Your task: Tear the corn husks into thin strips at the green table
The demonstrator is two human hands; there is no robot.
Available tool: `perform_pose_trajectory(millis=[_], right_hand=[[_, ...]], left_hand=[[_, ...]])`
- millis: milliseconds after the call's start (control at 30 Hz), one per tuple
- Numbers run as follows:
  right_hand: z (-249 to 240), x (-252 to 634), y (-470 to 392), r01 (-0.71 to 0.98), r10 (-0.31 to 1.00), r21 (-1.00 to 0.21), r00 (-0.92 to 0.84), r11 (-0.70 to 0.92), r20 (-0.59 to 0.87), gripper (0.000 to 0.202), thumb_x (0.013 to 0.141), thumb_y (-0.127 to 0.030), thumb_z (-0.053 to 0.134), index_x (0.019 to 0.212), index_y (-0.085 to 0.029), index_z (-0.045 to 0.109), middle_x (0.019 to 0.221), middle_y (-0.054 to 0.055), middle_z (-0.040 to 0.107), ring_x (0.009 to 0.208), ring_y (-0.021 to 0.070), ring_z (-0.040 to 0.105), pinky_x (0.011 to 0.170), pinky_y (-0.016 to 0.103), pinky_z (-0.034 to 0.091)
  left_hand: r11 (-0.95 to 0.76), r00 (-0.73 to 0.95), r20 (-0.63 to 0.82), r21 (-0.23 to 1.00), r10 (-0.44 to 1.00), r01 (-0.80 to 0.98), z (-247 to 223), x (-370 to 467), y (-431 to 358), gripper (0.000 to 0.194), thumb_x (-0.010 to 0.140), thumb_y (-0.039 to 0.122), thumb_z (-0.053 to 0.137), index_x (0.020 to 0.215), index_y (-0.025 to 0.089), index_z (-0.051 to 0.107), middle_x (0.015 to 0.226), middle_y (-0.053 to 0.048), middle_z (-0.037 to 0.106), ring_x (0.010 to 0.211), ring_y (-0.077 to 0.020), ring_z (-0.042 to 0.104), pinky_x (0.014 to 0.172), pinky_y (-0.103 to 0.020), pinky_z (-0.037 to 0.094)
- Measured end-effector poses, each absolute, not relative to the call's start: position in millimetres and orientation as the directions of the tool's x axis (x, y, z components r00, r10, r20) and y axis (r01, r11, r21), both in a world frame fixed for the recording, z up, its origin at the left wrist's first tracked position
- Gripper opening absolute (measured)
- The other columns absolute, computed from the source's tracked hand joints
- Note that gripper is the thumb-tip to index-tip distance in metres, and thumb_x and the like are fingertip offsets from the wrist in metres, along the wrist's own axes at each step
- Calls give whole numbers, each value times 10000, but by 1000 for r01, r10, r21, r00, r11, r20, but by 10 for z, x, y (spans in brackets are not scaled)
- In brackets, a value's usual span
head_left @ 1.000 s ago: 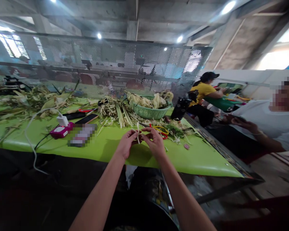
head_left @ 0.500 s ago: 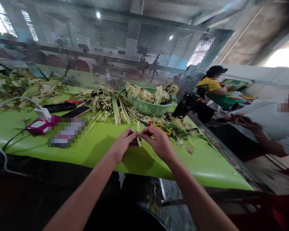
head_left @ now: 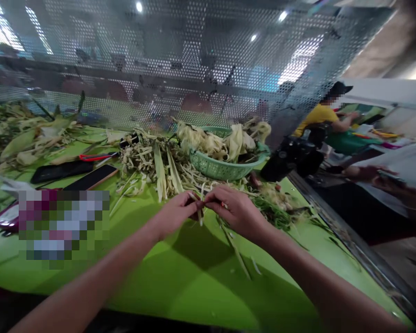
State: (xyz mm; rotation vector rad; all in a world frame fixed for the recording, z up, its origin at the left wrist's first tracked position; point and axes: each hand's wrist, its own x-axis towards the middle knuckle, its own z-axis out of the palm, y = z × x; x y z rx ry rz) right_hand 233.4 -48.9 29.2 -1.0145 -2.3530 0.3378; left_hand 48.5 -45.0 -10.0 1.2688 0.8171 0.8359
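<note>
My left hand (head_left: 180, 210) is closed in a pinch around a thin pale strip of corn husk (head_left: 200, 218), which stands upright between the fingertips. Against it, my right hand (head_left: 236, 209) pinches at the same strip, thumb and forefinger meeting the left fingers. What lies inside the fingertips is partly covered. Both hands are above the green tabletop (head_left: 152, 273), casting a shadow. Below the right hand lie narrow loose husk strips (head_left: 238, 256). A heap of shredded husk (head_left: 142, 159) sits just beyond the hands, with wider husk pieces (head_left: 160, 173) at its front.
Behind the heap stands a green plastic basket (head_left: 225, 171) of dried husks. At left are a phone (head_left: 90, 178), a black pouch-like item (head_left: 58, 172), red-handled scissors (head_left: 90, 157) and more husks (head_left: 24, 138). Perforated metal sheeting (head_left: 159, 55) rises behind. People sit at right beyond the table edge.
The view has shifted closer to the table. My hands stay together on the strip, the right hand turned slightly. Loose strips now show under the right hand; the yellow-handled scissors are no longer visible.
</note>
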Motion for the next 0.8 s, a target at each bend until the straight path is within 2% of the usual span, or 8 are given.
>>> perform_pose_trajectory(millis=[200, 400, 600, 700, 800], right_hand=[[163, 2383, -205, 592, 743, -451, -563, 668, 362, 124, 895, -205, 507, 832, -192, 614, 807, 47, 598, 763, 169, 547, 679, 277, 415], [47, 2422, -129, 563, 772, -539, -546, 626, 326, 135, 899, -223, 497, 814, -191, 596, 801, 42, 585, 755, 163, 542, 659, 272, 412], [14, 2420, -136, 554, 791, -578, -522, 599, 320, 125, 896, -218, 507, 815, -194, 599, 792, 34, 589, 752, 156, 549, 657, 266, 421], [-32, 2421, -132, 557, 796, -576, -494, 598, 349, 108, 893, -209, 510, 836, -199, 602, 796, 36, 600, 755, 158, 563, 664, 271, 439], [-62, 2415, -134, 558, 779, -544, -454, 627, 432, 107, 860, -219, 558, 952, -222, 613, 939, 67, 622, 899, 199, 579, 755, 318, 467]], left_hand=[[260, 431, -165, 950, 887, -172, -209, 534, -245, 266, 745, 412, 661, 825, 174, 572, 693, 17, 546, 628, -104, 502, 631, -247, 377], [380, 445, -284, 914, 849, -141, -233, 503, -210, 243, 735, 392, 682, 815, 184, 586, 662, 23, 571, 582, -94, 508, 597, -229, 364], [422, 466, -315, 895, 827, -146, -231, 451, -231, 258, 748, 407, 673, 850, 187, 585, 695, 6, 619, 610, -102, 557, 629, -235, 408], [418, 444, -311, 893, 841, -167, -260, 428, -238, 256, 760, 411, 660, 845, 179, 596, 735, -12, 635, 664, -114, 579, 695, -255, 439], [398, 392, -298, 895, 870, -203, -284, 417, -234, 256, 761, 404, 660, 857, 172, 612, 794, -32, 647, 713, -126, 590, 753, -272, 449]])
